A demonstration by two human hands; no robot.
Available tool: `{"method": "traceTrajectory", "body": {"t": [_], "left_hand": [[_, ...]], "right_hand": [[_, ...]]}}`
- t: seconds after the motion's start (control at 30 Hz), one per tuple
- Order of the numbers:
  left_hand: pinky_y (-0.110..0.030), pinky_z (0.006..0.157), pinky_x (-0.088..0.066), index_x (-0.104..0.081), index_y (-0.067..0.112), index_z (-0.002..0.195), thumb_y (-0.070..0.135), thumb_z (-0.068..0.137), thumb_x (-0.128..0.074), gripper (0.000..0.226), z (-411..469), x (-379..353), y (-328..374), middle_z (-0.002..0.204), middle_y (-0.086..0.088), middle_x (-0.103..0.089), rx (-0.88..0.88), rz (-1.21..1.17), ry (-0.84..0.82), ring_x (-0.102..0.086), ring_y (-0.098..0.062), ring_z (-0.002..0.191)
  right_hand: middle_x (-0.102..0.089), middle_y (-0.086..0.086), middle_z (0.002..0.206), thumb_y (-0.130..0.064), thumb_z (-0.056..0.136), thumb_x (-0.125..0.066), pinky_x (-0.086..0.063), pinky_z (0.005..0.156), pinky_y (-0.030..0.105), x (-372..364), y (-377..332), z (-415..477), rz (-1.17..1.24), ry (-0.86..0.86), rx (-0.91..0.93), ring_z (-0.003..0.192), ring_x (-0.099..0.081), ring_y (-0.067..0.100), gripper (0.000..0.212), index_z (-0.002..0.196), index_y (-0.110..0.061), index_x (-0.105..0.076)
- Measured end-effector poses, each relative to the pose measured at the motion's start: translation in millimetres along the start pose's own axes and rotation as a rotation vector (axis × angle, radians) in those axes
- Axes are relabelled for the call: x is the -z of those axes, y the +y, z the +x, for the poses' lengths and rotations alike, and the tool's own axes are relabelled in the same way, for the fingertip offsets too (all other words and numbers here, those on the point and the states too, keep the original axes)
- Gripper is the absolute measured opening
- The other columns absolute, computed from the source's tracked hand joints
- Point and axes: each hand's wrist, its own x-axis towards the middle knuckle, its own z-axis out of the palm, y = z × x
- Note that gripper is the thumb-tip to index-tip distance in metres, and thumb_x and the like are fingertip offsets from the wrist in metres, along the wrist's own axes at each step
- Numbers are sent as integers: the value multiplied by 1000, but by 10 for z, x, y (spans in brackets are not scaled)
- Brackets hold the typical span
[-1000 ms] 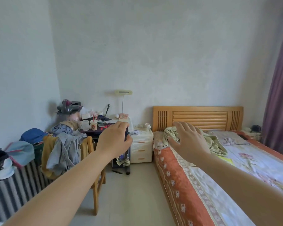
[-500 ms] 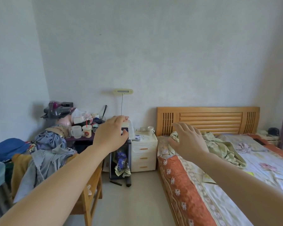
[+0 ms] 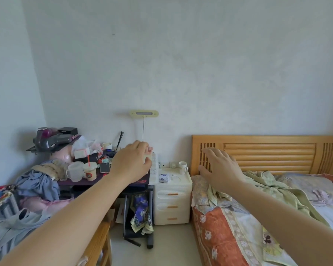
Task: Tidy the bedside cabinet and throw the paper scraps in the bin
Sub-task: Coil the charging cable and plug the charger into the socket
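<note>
The cream bedside cabinet (image 3: 172,200) with three orange-handled drawers stands between a cluttered desk and the bed. On its top are a white mug (image 3: 183,167), a small blue-and-white packet (image 3: 164,177), a white plug (image 3: 173,165) and some small white bits that are too small to make out. My left hand (image 3: 132,163) is stretched out in front of the desk's right end with its fingers curled; whether it holds anything is unclear. My right hand (image 3: 220,169) hovers open, fingers apart, in front of the headboard, to the right of the cabinet. No bin is in view.
The dark desk (image 3: 96,182) carries cups, a phone and other clutter. A wooden chair (image 3: 99,244) piled with clothes stands at the lower left. The bed (image 3: 225,233) has an orange floral cover and a crumpled green garment (image 3: 261,187). Pale floor runs between chair and bed.
The view has come nearer to the cabinet and desk, and both look larger. Both arms stay stretched forward in much the same pose.
</note>
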Motion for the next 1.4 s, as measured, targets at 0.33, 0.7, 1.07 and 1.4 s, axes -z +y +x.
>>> {"method": "traceTrajectory", "body": {"t": [0.33, 0.7, 1.07, 1.4], "left_hand": [[-30, 63, -38, -53, 16, 116, 30, 83, -50, 36, 1164, -1194, -536, 116, -1, -60, 11, 28, -52, -58, -22, 95], [-33, 69, -41, -49, 14, 124, 29, 84, -49, 42, 2740, -2621, -1248, 120, -3, -60, -43, 6, -68, -59, -25, 96], [-36, 72, -47, -54, 13, 119, 27, 83, -49, 39, 3895, -4118, -1332, 112, -3, -63, -93, -3, -183, -60, -25, 93], [-30, 61, -31, -53, 16, 119, 29, 84, -48, 38, 4772, -5630, -1325, 115, 0, -62, 24, 31, -284, -60, -23, 93]], "right_hand": [[-40, -2, 145, -45, 90, -43, -28, 106, 42, -939, 524, 1416, -16, -47, 14, 132, -35, 20, 54, 137, -21, -36], [-40, -4, 145, -45, 89, -45, -28, 106, 42, -2147, 857, 3042, -15, -59, -28, 134, -34, 18, 54, 138, -24, -34], [-41, -4, 145, -42, 88, -46, -28, 107, 43, -3268, 1704, 4194, 8, -138, -78, 133, -34, 18, 55, 138, -24, -34], [-42, -4, 143, -43, 88, -44, -29, 105, 43, -4559, 2704, 5256, 21, -286, -38, 132, -37, 19, 54, 138, -26, -32]]}}
